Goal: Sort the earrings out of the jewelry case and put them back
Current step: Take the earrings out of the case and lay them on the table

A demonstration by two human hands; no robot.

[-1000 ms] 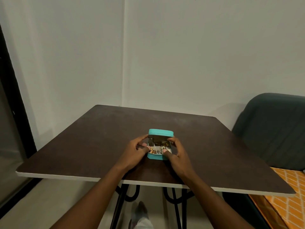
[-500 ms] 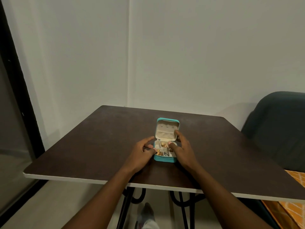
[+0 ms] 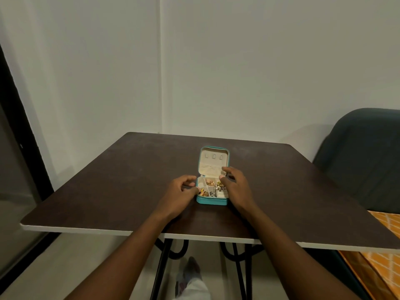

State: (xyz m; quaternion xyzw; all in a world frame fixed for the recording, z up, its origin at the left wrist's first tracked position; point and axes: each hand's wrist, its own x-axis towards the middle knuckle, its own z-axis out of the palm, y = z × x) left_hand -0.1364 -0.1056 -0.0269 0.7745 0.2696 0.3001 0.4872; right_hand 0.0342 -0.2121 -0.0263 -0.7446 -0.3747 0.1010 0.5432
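Head camera gives me the teal jewelry case (image 3: 211, 201) lying open on the dark table (image 3: 108, 180), its cream-lined lid (image 3: 213, 161) tipped back on the far side. In the base's small compartments I see earrings (image 3: 203, 193): gold ones in the near-left cell, rose-coloured hoops in a far cell, dark and gold pieces toward the right. The left hand (image 3: 180, 192) holds the case's left wall with curled fingers, thumb tip on its rim. At the case's right side the right hand (image 3: 237, 187) has its fingers loosely spread, forefinger by the lid's lower corner.
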